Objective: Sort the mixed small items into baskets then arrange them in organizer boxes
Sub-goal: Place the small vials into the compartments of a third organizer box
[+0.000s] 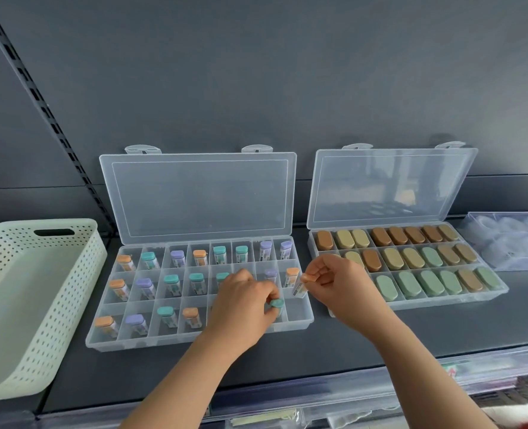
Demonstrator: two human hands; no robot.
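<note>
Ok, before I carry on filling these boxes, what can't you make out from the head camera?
Head view only:
Left organizer box: several middle and front-row compartments hidden under the left hand, which grips a teal-capped tube.
Right organizer box: front-left corner hidden behind the right hand, pinching an orange-capped tube.
Tube labels: too small.
Clear tray: cut off by right edge, contents blurred.
Basket: cut off at left edge.

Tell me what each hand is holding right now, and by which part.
The left hand pinches a teal-capped tube at its cap. The right hand pinches an orange-capped tube at its cap end, with the body hanging below.
</note>
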